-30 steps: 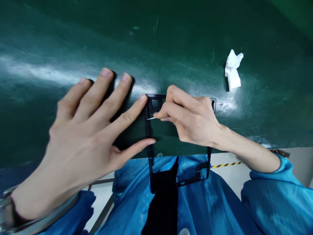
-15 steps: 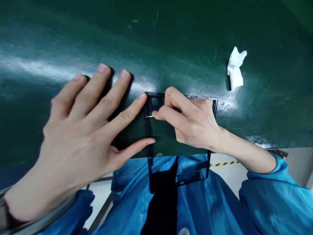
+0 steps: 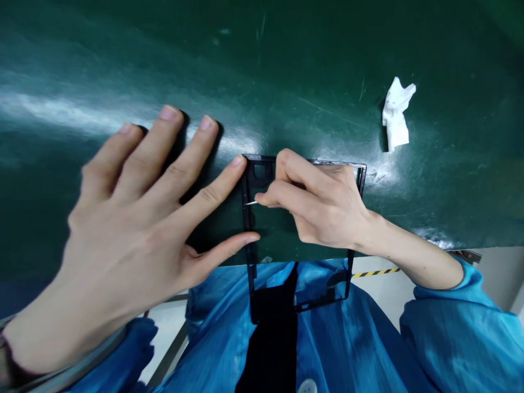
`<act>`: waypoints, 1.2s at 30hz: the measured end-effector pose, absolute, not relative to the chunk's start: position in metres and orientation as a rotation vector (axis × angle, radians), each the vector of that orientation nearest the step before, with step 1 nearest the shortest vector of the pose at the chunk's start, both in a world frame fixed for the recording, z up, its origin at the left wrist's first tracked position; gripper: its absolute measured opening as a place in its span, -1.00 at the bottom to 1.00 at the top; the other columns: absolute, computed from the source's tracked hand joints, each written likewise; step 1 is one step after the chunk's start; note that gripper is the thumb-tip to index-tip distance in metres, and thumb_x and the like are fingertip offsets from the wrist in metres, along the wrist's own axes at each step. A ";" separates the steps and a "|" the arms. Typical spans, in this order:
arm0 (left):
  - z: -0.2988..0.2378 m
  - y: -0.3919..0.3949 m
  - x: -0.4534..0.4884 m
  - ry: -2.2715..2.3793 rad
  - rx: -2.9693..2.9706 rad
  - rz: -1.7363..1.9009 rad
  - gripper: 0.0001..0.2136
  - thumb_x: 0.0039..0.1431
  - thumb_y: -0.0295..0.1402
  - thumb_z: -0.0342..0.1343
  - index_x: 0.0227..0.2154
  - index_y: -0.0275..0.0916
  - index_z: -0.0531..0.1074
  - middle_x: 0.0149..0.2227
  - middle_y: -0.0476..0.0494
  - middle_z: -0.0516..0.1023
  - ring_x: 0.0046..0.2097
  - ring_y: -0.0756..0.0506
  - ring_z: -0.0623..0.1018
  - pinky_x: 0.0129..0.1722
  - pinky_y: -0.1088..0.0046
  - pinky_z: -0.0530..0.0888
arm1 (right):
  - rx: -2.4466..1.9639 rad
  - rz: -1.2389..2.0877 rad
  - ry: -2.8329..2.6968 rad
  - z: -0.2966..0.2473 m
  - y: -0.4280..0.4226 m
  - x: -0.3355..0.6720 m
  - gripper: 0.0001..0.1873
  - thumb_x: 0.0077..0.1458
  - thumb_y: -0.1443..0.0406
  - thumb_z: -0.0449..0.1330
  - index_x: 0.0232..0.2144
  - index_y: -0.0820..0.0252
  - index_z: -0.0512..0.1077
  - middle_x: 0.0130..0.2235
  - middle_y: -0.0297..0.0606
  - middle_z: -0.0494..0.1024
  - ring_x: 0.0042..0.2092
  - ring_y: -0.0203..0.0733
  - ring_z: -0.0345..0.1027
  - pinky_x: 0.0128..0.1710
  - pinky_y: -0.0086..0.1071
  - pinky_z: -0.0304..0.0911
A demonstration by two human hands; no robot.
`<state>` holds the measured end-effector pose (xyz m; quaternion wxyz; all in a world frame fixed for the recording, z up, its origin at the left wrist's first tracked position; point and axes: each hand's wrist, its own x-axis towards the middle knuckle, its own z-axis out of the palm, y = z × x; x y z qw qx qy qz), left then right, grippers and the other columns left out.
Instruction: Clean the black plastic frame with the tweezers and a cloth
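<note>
So in the last half second the thin metal tool (image 3: 251,203) in my right hand (image 3: 317,204) has slid a bit toward me along the left bar of the black frame (image 3: 251,267); my left hand (image 3: 135,218) has basically stayed put. Closest to me is my blue jacket (image 3: 344,349), and the near end of the frame sticks out past the desk (image 3: 311,43) edge over it. The frame's long axis runs away from me, near end over my lap and far end on the desk, only slightly off straight. A bit farther up, my left thumb lies across the left bar. Just past that, my right hand's curled up with the tool pinched in my fingers, pointing left, tip at the left bar, so its long axis goes pretty much crosswise to the frame's. My hands are apart, one each side, and the right one blocks a lot of the opening. At the far left corner my left index fingertip's touching the frame, other fingers spread on the desk. Farther out, off to the right, there's a crumpled white scrap (image 3: 396,117).
</note>
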<state>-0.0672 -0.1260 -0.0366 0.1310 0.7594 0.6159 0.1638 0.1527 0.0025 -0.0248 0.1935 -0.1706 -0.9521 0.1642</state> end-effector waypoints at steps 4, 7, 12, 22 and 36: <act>-0.037 -0.126 -0.067 1.789 2.223 0.467 -0.25 0.42 0.13 -0.03 0.54 0.00 -0.05 0.64 0.10 -0.17 0.65 -0.36 -0.02 0.68 -0.09 0.04 | -0.522 0.436 -2.645 -0.026 0.001 0.152 -0.74 0.50 0.43 0.01 -0.22 0.22 0.46 -0.24 -0.41 0.37 -0.36 -0.50 0.12 -0.41 -0.39 -0.09; -0.037 -0.125 -0.068 1.795 2.216 0.473 -0.33 0.47 0.03 -0.12 0.54 0.02 -0.07 0.64 0.15 -0.20 0.65 -0.33 -0.04 0.68 -0.08 0.02 | -0.524 0.392 -2.671 -0.025 -0.002 0.152 -0.75 0.46 0.47 0.04 -0.28 0.23 0.42 -0.25 -0.41 0.38 -0.35 -0.49 0.13 -0.39 -0.37 -0.10; -0.037 -0.125 -0.068 1.795 2.203 0.462 -0.32 0.48 0.09 -0.13 0.54 0.03 -0.09 0.64 0.18 -0.21 0.66 -0.29 -0.06 0.70 0.01 -0.04 | -0.510 0.371 -2.703 -0.023 -0.006 0.152 -0.80 0.44 0.47 0.04 -0.26 0.21 0.38 -0.27 -0.42 0.40 -0.37 -0.49 0.09 -0.40 -0.37 -0.13; -0.038 -0.125 -0.068 1.788 2.202 0.451 -0.22 0.39 0.19 -0.03 0.54 0.09 -0.12 0.64 0.20 -0.24 0.65 -0.38 -0.03 0.68 -0.13 0.03 | -0.482 0.391 -2.697 -0.024 -0.007 0.154 -0.80 0.40 0.49 0.11 -0.25 0.18 0.45 -0.27 -0.43 0.40 -0.39 -0.43 0.00 -0.41 -0.34 -0.13; -0.038 -0.126 -0.070 1.782 2.203 0.459 -0.26 0.41 0.10 0.00 0.54 0.08 -0.09 0.64 0.16 -0.22 0.66 -0.35 -0.06 0.69 -0.13 0.00 | -0.406 0.412 -2.821 -0.022 -0.002 0.157 -0.72 0.40 0.52 -0.01 -0.25 0.18 0.43 -0.24 -0.40 0.38 -0.35 -0.44 0.09 -0.39 -0.31 -0.20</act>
